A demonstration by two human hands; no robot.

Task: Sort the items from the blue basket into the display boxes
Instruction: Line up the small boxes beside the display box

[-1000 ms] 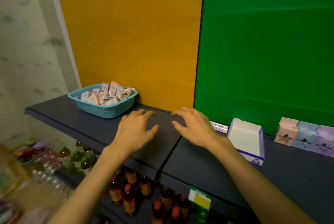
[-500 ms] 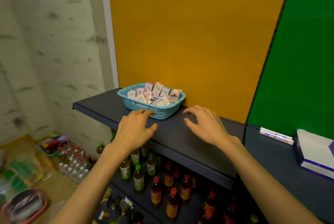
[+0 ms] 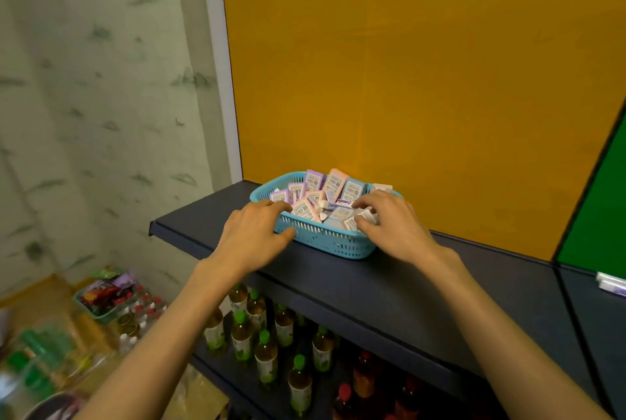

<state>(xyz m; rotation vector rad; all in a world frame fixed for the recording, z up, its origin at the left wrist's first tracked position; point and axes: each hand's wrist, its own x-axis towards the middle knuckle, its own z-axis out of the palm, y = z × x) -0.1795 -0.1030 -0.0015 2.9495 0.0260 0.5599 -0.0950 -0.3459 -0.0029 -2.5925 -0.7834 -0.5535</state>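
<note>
The blue basket (image 3: 325,243) sits on the dark shelf (image 3: 389,287), at its far left against the orange back panel (image 3: 423,81). It is heaped with small packets (image 3: 333,196) in purple, pink, pale blue and white, several standing on edge with their printed labels facing out. The left hand (image 3: 252,238) is at the basket's near left rim, fingers loosely bent over the edge and thumb against the outer wall, not closed round anything. The right hand (image 3: 394,225) reaches over the near right corner, its fingers curled down onto the packets there; whether it has one pinched cannot be told. On the shelf below stand rows of bottles (image 3: 267,345).
</note>
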